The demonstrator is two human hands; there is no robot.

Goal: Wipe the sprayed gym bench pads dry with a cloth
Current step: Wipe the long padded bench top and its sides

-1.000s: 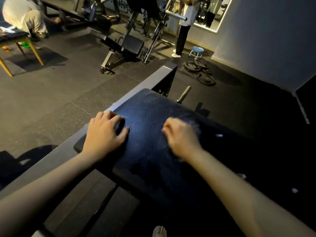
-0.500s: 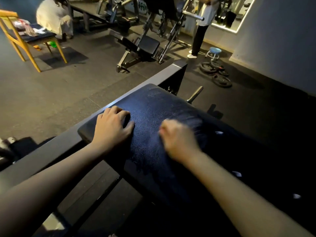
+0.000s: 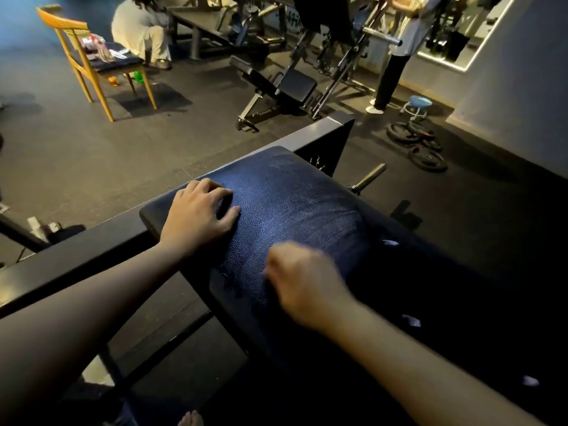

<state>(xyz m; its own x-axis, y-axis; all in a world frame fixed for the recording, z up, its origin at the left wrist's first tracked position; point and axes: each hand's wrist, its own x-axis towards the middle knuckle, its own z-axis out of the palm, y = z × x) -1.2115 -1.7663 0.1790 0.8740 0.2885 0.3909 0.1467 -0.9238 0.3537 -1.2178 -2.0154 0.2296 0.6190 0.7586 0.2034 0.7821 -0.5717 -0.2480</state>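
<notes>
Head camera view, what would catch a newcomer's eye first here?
The dark blue bench pad fills the middle, shining under the light. A left hand rests on its left end, while a blurred right hand, fingers curled, lies nearer the front; no cloth can be made out under it. Behind, a yellow wooden chair stands at the upper left.
</notes>
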